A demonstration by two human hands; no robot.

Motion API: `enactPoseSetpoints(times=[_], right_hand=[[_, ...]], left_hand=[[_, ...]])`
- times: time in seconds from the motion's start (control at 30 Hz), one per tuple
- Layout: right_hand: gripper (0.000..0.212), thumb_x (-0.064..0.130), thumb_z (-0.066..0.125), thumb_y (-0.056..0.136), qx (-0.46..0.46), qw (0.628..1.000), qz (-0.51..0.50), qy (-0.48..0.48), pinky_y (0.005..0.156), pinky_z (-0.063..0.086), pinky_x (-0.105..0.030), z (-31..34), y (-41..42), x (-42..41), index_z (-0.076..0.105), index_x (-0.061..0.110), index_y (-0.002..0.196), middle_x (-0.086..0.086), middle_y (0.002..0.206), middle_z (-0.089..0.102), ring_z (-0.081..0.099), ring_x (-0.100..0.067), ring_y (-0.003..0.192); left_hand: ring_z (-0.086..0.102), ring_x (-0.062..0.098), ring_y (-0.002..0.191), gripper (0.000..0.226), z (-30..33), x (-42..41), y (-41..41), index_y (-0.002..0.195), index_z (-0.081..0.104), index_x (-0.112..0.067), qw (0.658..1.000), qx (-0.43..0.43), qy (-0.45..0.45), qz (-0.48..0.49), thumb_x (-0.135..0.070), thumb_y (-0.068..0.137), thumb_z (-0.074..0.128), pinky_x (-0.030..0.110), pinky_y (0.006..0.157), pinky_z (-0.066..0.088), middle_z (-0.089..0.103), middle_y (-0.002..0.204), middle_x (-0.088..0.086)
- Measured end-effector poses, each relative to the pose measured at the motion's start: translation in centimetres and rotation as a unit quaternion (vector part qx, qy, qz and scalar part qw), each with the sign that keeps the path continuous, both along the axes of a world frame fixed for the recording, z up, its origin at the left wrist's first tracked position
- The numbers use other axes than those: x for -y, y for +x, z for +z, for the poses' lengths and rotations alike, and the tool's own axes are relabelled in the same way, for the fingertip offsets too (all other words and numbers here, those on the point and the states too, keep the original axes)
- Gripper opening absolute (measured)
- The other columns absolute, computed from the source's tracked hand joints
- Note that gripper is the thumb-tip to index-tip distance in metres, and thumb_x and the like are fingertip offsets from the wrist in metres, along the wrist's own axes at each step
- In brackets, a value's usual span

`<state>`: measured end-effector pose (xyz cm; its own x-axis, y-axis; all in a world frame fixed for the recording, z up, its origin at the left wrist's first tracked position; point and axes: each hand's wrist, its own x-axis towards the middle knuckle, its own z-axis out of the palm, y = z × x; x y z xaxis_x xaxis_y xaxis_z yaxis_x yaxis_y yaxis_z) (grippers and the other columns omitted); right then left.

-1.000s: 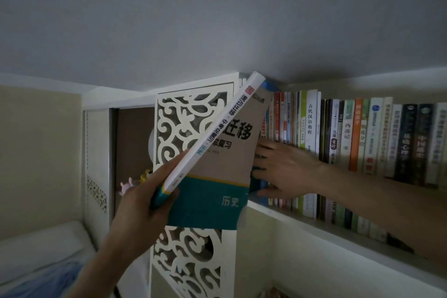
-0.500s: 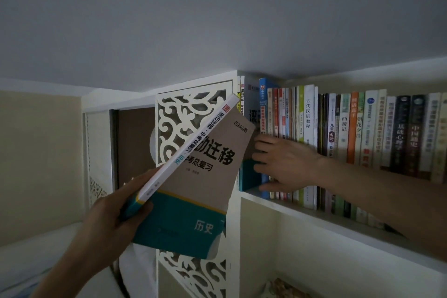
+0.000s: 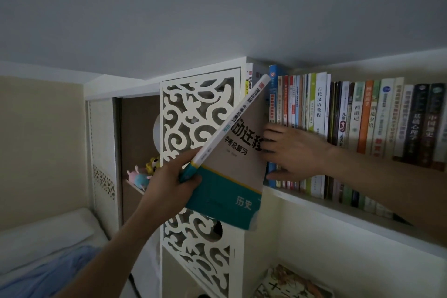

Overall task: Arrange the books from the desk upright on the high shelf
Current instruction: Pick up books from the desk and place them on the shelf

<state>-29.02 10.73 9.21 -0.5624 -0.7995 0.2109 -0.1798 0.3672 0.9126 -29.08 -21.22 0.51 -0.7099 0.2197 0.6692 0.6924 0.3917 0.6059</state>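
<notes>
My left hand (image 3: 169, 184) grips the lower spine end of a tan and teal history workbook (image 3: 232, 172), held tilted with its top corner leaning into the left end of the high shelf (image 3: 326, 203). My right hand (image 3: 295, 152) lies flat against the row of upright books (image 3: 362, 123), fingers spread, pressing on the blue book (image 3: 273, 94) at the row's left end. Between that blue book and the shelf's left wall stands a matching workbook (image 3: 249, 82), mostly hidden behind the tilted one.
A white carved lattice panel (image 3: 193, 116) forms the shelf unit's left side. Behind it, small plush toys (image 3: 142, 174) sit on a ledge. A bed with a white pillow (image 3: 43, 232) lies lower left. Flat books (image 3: 290, 283) rest on a lower shelf.
My left hand dropped with the workbook, then lifted it back up so its top corner reaches the shelf's left end. My right hand stayed against the book row.
</notes>
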Motion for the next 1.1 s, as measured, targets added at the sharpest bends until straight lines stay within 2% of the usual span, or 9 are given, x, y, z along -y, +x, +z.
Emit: enactPoseSetpoints(times=[0.1,0.27,0.4,0.57,0.67,0.8,0.9,1.0,1.1], right_hand=[[0.066,0.069,0.032,0.098,0.006,1.0,-0.021,-0.001,0.117,0.026,-0.045,0.1,0.2,0.2,0.074,0.018,0.094,-0.003,0.099,0.068,0.055,-0.025,0.102],[0.068,0.07,0.024,0.099,0.018,0.999,-0.038,-0.005,0.117,0.026,-0.045,0.2,0.4,0.3,0.072,0.021,0.098,-0.001,0.098,0.067,0.053,-0.024,0.103],[0.069,0.071,0.026,0.099,0.014,0.999,-0.033,-0.005,0.112,0.032,-0.045,0.3,0.6,0.5,0.072,0.019,0.095,-0.001,0.091,0.067,0.054,-0.025,0.095],[0.073,0.073,0.023,0.097,0.027,0.997,-0.066,0.002,0.112,0.032,-0.048,0.3,0.6,0.6,0.072,0.019,0.101,-0.004,0.103,0.067,0.053,-0.025,0.103],[0.072,0.074,0.027,0.096,0.03,0.997,-0.066,-0.004,0.11,0.035,-0.048,0.3,0.5,0.8,0.072,0.019,0.102,-0.003,0.103,0.067,0.052,-0.025,0.102],[0.068,0.073,0.033,0.095,0.024,0.998,-0.051,-0.013,0.112,0.033,-0.047,0.3,0.3,0.7,0.072,0.018,0.104,-0.003,0.105,0.067,0.055,-0.025,0.102],[0.061,0.064,0.038,0.096,0.021,0.998,-0.046,-0.04,0.115,0.035,-0.046,0.2,0.6,0.8,0.069,0.014,0.116,-0.007,0.12,0.066,0.056,-0.026,0.114],[0.037,0.04,0.047,0.095,0.011,0.99,0.021,-0.141,0.11,0.042,-0.044,0.1,1.1,0.8,0.062,0.013,0.117,-0.007,0.122,0.06,0.051,-0.023,0.116],[0.044,0.035,0.047,0.097,-0.07,0.954,0.069,-0.284,0.112,0.043,-0.047,0.5,1.1,1.0,0.053,0.009,0.133,-0.015,0.14,0.048,0.045,-0.029,0.131]], left_hand=[[0.065,0.001,0.094,0.061,0.9,-1.8,-0.2,0.117,0.055,-0.064,1.0,-0.017,0.005,-0.002,-0.008,0.094,0.063,0.026,0.077,0.056,0.07,0.101,-0.02],[0.068,0.009,0.086,0.057,3.2,-4.7,-1.8,0.123,0.057,-0.057,0.999,-0.017,0.047,0.0,-0.008,0.094,0.06,0.014,0.057,0.053,0.069,0.097,-0.014],[0.066,0.008,0.094,0.06,3.4,-6.1,-3.0,0.137,0.053,-0.051,0.995,-0.028,0.095,0.005,-0.009,0.095,0.061,0.024,0.071,0.053,0.068,0.104,-0.016],[0.065,0.008,0.09,0.059,0.6,-9.5,-3.2,0.143,0.05,-0.044,0.983,-0.045,0.178,-0.016,-0.006,0.099,0.058,0.025,0.067,0.057,0.066,0.102,-0.016],[0.065,0.01,0.088,0.057,-0.6,-12.1,-3.8,0.142,0.049,-0.04,0.976,-0.042,0.211,-0.042,-0.004,0.099,0.056,0.034,0.073,0.06,0.067,0.098,-0.014],[0.065,0.006,0.111,0.055,-1.6,-15.4,-3.9,0.144,0.043,-0.04,0.98,-0.027,0.181,-0.083,-0.008,0.101,0.056,0.034,0.093,0.059,0.067,0.118,-0.017],[0.066,0.024,0.116,0.056,-0.3,-16.9,-4.6,0.148,0.036,-0.04,0.991,-0.024,0.118,-0.055,-0.015,0.101,0.053,0.043,0.098,0.058,0.067,0.129,0.001],[0.072,0.015,0.084,0.039,0.2,-16.6,-4.6,0.145,0.041,-0.032,0.996,-0.07,0.059,0.014,-0.041,0.107,0.043,0.032,0.076,0.063,0.073,0.11,0.003],[0.059,0.001,0.053,0.049,0.6,-15.8,-4.0,0.155,0.035,-0.021,0.977,-0.195,0.027,0.085,-0.045,0.111,0.033,0.009,0.046,0.045,0.073,0.096,-0.001]])
